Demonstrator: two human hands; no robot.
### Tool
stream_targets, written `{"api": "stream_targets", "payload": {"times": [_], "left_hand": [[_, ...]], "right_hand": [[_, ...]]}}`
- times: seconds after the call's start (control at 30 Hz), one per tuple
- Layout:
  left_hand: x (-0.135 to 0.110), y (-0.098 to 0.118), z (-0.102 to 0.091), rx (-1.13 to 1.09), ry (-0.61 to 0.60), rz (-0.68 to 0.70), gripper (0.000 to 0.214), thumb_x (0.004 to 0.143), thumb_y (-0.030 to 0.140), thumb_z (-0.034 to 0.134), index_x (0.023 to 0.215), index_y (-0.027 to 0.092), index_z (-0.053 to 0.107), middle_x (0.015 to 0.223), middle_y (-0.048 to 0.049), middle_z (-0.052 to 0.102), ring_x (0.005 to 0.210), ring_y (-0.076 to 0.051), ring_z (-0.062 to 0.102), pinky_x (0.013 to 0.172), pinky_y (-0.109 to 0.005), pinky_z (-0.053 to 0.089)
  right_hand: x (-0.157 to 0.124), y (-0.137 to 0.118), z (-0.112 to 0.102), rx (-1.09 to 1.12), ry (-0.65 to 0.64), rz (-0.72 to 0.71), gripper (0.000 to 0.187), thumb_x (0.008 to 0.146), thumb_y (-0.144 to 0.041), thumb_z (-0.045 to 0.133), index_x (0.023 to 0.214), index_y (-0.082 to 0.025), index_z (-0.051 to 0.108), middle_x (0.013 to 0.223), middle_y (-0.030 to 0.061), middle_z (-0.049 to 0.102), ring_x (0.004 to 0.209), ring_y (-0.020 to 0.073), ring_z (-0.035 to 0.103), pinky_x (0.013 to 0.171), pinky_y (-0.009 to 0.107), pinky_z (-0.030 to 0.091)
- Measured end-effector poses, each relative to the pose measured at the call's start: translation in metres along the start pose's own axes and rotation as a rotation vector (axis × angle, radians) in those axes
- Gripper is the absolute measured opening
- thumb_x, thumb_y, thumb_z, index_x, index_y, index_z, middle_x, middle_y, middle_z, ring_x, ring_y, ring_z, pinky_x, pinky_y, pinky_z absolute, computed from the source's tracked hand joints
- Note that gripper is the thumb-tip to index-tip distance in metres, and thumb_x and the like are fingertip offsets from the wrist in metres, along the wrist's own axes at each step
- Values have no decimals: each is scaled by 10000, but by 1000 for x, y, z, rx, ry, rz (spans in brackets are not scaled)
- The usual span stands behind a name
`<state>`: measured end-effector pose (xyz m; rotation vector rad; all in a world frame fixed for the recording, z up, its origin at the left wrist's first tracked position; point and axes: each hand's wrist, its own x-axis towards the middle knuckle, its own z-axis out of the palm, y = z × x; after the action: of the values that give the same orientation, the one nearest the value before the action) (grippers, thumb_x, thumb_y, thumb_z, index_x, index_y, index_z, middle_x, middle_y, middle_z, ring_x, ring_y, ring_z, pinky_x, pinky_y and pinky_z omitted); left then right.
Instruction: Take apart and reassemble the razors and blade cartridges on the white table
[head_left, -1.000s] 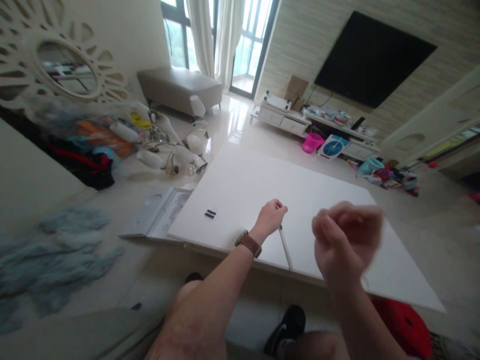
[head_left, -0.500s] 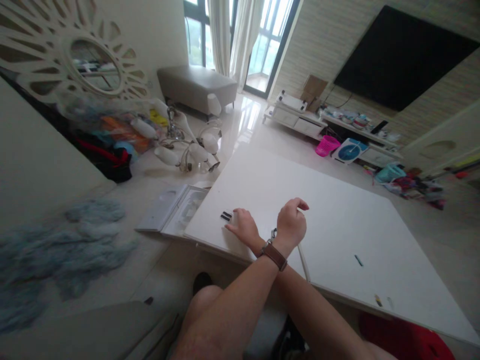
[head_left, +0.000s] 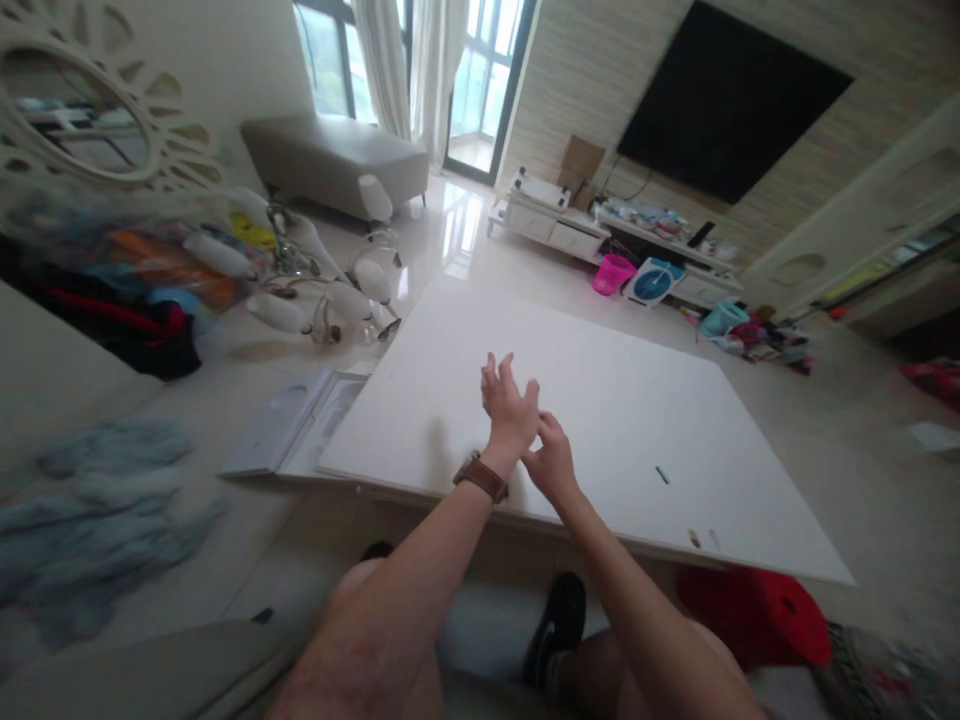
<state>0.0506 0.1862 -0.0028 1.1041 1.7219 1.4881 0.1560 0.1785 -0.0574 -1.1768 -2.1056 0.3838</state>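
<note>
A large white board (head_left: 615,400) lies flat in front of me, above the floor. My left hand (head_left: 510,400), with a brown watch at the wrist, is raised over the board's near part with its fingers stretched out and apart, holding nothing. My right hand (head_left: 551,462) sits just beside the left wrist, touching the heel of the left hand. Its fingers are curled, and what they hold, if anything, is hidden. A small dark piece (head_left: 661,474) lies on the board to the right, and two tiny bits (head_left: 701,538) lie near the front edge.
On the floor to the left are a chandelier with white shades (head_left: 322,300), a flat white tray (head_left: 289,435) and a blue-grey fluffy rug (head_left: 97,520). A red object (head_left: 757,610) sits under the board's right corner. My black shoe (head_left: 555,625) is below the board's edge.
My right hand reached left to two black pieces on the board, then drew back beside my left wrist. The black pieces and the thin white rod no longer show. My left hand has opened.
</note>
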Motion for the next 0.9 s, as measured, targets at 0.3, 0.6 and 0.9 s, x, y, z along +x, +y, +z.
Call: {"api": "stream_targets", "payload": {"times": [0.3,0.6,0.9], "left_hand": [[-18,-8,31,-473,-514,-561,456,936,479,334,927,139,638,888,-127,713,707,-204,690,617,-307,520],[-24,-24,69,-442,-528,-492,165,800,299,559,823,149,626,785,-82,685,684,-188,672,584,-286,543],[-25,-31,65,-312,-488,-454,124,816,213,515,793,149,619,705,-34,601,588,-130,576,551,-283,544]], "right_hand": [[-27,31,-68,64,66,-40,363,819,-151,675,1162,-271,671,1226,81,603,1098,232,578,978,425,489],[-12,65,-71,122,-23,61,176,815,-84,647,901,-231,691,1087,63,630,1048,228,568,929,405,491],[-8,62,-64,104,-116,51,197,791,-18,569,822,-201,635,1059,72,608,1007,225,542,900,398,486]]}}
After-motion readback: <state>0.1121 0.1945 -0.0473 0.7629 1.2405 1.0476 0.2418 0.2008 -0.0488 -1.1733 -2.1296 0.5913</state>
